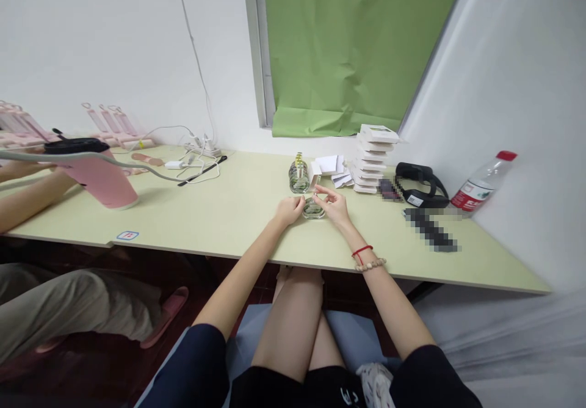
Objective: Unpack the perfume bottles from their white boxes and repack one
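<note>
A clear glass perfume bottle (314, 210) stands on the table close in front of me. My left hand (291, 210) is closed at its left side and steadies it with thumb and fingers. Above its neck, the thumb and index finger of my right hand (336, 206) come together; whatever small part is between them is too small to make out. Behind it, a row of similar glass bottles (299, 179) with gold-coloured necks runs away from me. A white carton (315, 173) sits just right of that row.
Flat white cartons (332, 165) lie behind, beside a tall stack of white boxes (372, 162). To the right are a black headset (422, 188) and a red-capped bottle (480, 185). At left are a pink cup (103, 179), cables (201, 160) and another person's arm (36, 197).
</note>
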### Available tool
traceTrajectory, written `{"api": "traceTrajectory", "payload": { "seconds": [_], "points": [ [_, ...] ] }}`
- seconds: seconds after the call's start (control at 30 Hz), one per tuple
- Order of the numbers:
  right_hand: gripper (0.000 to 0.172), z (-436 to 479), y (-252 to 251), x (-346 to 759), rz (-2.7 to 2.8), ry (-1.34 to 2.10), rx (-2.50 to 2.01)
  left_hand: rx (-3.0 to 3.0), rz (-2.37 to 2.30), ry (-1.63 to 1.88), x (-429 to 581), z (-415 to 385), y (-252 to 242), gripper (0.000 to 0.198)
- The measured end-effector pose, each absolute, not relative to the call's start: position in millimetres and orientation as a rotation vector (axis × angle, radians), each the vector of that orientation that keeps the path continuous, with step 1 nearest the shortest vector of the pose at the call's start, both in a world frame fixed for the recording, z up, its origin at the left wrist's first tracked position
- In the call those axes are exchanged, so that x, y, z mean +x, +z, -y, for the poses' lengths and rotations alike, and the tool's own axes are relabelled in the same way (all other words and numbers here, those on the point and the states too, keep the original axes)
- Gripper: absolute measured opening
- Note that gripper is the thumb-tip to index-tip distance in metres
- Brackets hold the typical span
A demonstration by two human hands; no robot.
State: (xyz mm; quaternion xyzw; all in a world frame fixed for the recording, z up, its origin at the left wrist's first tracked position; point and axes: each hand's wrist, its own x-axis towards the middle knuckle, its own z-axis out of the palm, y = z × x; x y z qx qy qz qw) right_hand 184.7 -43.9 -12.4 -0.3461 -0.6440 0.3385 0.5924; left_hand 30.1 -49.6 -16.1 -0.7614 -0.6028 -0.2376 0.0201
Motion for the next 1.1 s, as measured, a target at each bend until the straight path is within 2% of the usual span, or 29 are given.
{"api": "traceTrajectory", "payload": {
  "seconds": [0.27, 0.57, 0.7, 0.77, 0.9, 1.1],
  "points": [
    [0.043, 42, -14, 184, 1.341, 0.863, -0.890, -2.351, 1.877, -0.743, 30, 49, -16, 0.050],
    [0.032, 42, -15, 199, 1.386, 0.590, -1.301, -2.355, 1.882, -0.757, 30, 50, -16, 0.050],
    [0.035, 55, -4, 206, 1.484, 0.453, -1.425, -2.351, 1.890, -0.748, 30, 51, -15, 0.050],
    [0.038, 65, 1, 213, 1.630, 0.508, -1.376, -2.355, 1.891, -0.742, 30, 51, -15, 0.051],
    [0.036, 87, 8, 225, 2.143, 0.948, -0.996, -2.379, 1.888, -0.742, 30, 50, -15, 0.051],
    [0.044, 102, -5, 219, 2.360, 0.924, -0.852, -2.386, 1.902, -0.762, 31, 50, -14, 0.050]
  ]
}}
